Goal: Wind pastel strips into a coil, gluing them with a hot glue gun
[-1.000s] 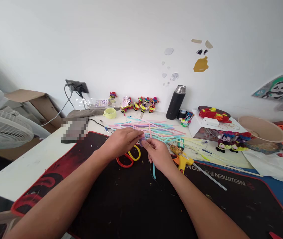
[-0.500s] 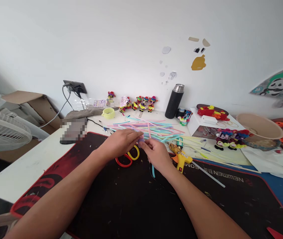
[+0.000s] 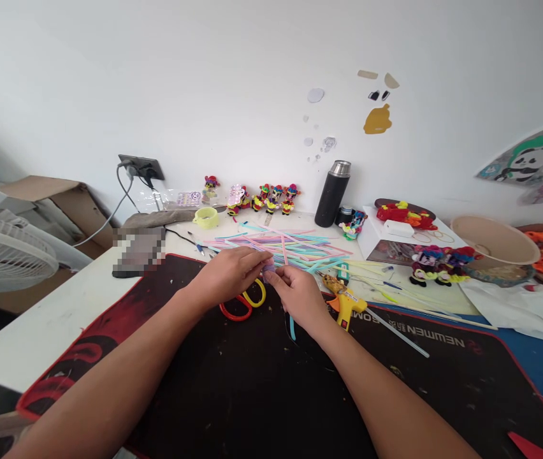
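Note:
My left hand and my right hand meet above the black desk mat. Both have their fingers pinched on a small lilac piece, perhaps bent pipe cleaner, mostly hidden by the fingertips. A light-blue pipe cleaner hangs below my right hand; whether the hand grips it cannot be seen. Behind the fingers lies a loose pile of pastel pipe cleaners. Scissors with red and yellow handles rest under my left hand, their blades hidden. A yellow glue gun lies right of my right hand.
Along the wall stand several small fuzzy figures, a yellow tape roll and a black flask. On the right are a white box and a beige bowl. A white fan stands at the left.
The whole view has shifted very slightly. My hands keep the same pinch on the lilac piece, with almost no visible movement.

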